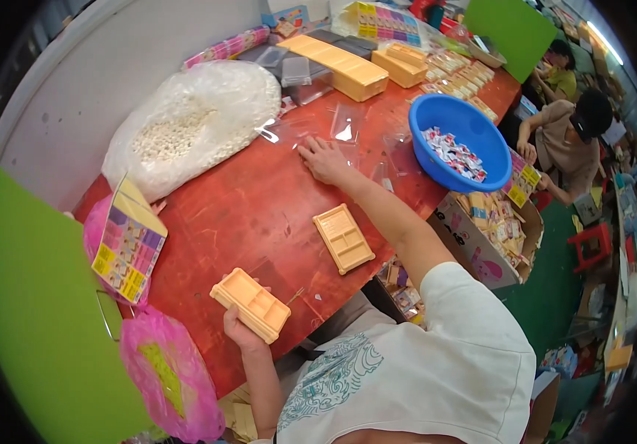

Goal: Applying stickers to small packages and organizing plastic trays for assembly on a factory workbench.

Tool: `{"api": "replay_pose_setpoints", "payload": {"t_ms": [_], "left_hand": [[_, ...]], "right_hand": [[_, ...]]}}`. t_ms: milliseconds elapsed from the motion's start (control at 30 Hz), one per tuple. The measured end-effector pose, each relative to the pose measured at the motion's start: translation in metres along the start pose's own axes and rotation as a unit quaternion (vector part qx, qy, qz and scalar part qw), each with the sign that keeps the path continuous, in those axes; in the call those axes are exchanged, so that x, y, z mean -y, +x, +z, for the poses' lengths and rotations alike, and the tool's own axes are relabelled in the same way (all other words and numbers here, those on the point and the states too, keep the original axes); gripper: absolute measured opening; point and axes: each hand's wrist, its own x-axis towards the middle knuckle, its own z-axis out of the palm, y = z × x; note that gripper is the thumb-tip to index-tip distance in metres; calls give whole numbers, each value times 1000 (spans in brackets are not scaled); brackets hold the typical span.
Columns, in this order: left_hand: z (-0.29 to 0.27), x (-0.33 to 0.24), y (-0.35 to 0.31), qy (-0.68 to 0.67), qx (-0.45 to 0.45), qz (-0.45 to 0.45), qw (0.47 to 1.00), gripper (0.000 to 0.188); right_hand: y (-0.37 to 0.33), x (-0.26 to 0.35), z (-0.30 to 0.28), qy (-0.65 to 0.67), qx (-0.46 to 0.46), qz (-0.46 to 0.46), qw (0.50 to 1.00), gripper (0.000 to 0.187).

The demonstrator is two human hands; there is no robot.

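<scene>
My left hand (243, 331) grips a light-orange plastic tray (255, 303) with moulded compartments, tilted a little above the table near its front edge. The right arm stretches across the table. At its end, my right hand (323, 160) lies palm down with the fingers apart, beside thin clear plastic covers (346, 123); whether the fingertips touch one is hard to tell. Between my arms, a second orange tray (343, 238) of the same kind rests flat on the red table (207, 222).
A large bag of small white pieces (185, 122) sits at the back left. To the right stands a blue basin (455, 111) with small packets, above an open carton (481, 251). Orange tray stacks (340, 66) line the back. A pink bag (163, 370) hangs at the left; people sit far right.
</scene>
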Motion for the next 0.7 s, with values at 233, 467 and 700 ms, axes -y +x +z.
{"api": "replay_pose_setpoints", "payload": {"t_ms": [233,467,700], "left_hand": [[18,7,13,7,4,-6,1000,69],[22,17,24,21,25,-42,999,70],[22,20,12,-7,-25,-17,1000,68]], "right_hand": [[-93,-16,-99,2,-71,24,997,66],[-168,-36,-80,8,111,262,959,82],[-81,-79,-38,-3,78,272,959,72]]}}
